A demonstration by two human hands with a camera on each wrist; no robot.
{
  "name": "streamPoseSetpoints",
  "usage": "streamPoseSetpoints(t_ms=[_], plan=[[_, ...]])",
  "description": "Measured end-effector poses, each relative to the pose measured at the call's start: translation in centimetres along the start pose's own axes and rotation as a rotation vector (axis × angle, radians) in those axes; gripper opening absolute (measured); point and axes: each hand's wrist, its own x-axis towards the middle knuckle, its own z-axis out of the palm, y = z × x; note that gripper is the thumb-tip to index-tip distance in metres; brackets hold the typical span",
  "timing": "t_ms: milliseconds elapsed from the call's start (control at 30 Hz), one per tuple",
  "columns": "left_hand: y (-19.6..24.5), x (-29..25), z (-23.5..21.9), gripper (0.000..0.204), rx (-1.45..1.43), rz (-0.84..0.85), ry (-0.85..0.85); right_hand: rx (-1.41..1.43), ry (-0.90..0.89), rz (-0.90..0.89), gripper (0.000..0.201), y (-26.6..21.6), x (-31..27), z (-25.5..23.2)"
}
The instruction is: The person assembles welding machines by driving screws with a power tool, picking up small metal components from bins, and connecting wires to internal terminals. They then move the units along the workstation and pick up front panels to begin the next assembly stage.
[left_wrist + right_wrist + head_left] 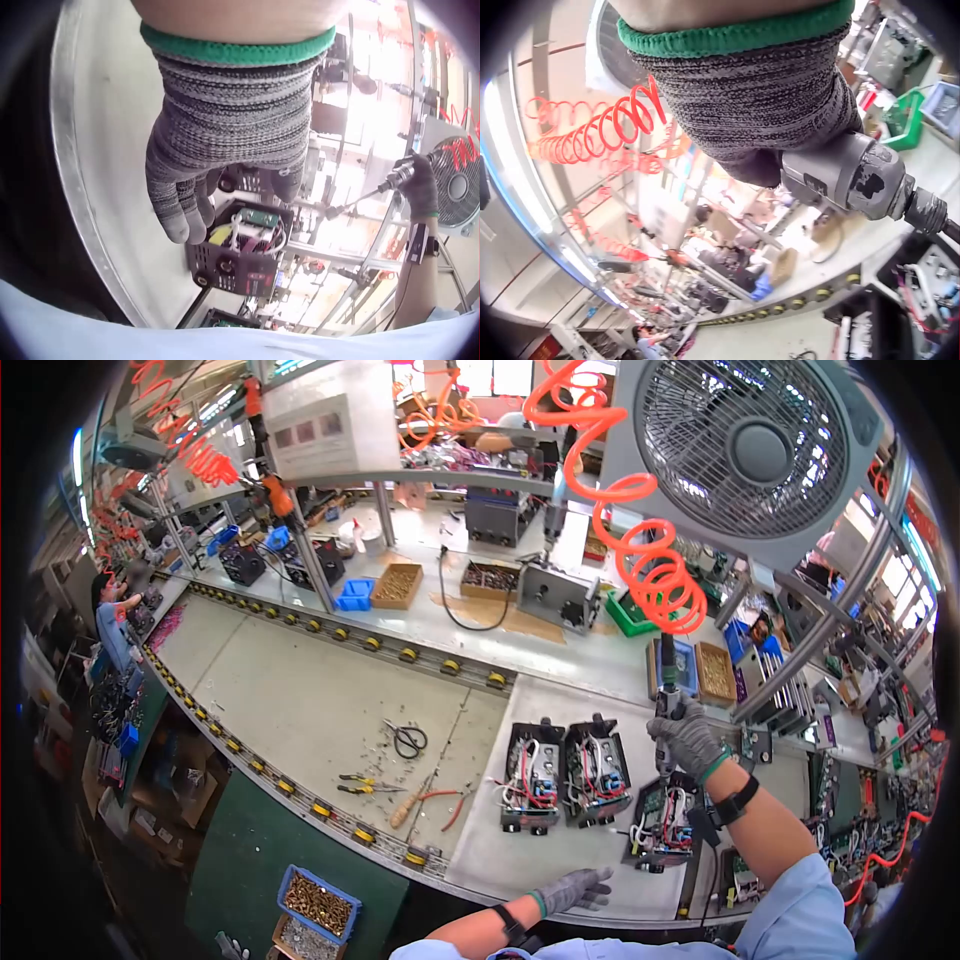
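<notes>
My right hand (692, 742), in a grey knit glove, grips an air screwdriver (832, 172) that hangs from an orange coiled hose (640, 550). Its bit points down over an open black box unit (660, 830) with circuit boards and coloured wires. In the left wrist view the same hand and tool appear raised at the right. Close to the table's front edge is my gloved left hand (575, 891), fingers loosely extended and holding nothing. Two more open units, one on the left (531, 775) and one beside it (597, 770), stand on the white tabletop, left of the tool.
Pliers (368, 785), black-handled scissors (407, 739) and a wooden-handled tool (402, 811) lie to the left. Screw boxes (717, 672) sit behind my right hand. A roller rail (340, 630) runs along the back. A large fan (760, 450) hangs at upper right.
</notes>
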Motion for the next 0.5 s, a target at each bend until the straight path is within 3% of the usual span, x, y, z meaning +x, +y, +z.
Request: streamPoseSetpoints(t_ms=[67,167,267,333,367,433,500], plan=[[0.3,-5.5,-3.5,0.070,0.031,0.089,0.072,0.054,-0.093,-0.109,0.039,-7.3,0.6,1.5],[0.3,-14.6,-7.5,0.052,-0.132,0.219,0.314,0.072,-0.240,-0.240,0.036,-17.4,3.4,6.1],[-2.0,-20.4,-13.2,0.038,-0.190,0.369,0.522,-0.084,-0.207,-0.428,0.036,-24.4,9.3,12.2],[-2.7,-25.1,-14.5,0.034,-0.226,0.471,0.618,-0.032,-0.183,-0.398,0.034,-27.7,14.2,16.4],[-3.0,-26.9,-15.3,0.034,-0.200,0.502,0.668,-0.182,-0.017,-0.572,0.033,-28.7,17.9,18.3],[-3.5,-29.8,-15.4,0.037,-0.363,0.556,0.699,-0.210,0.137,-0.629,0.036,-29.8,24.7,21.2],[-4.4,-31.1,-17.0,0.044,-0.538,0.591,0.729,-0.412,0.405,-0.665,0.044,-31.9,27.0,23.6]])
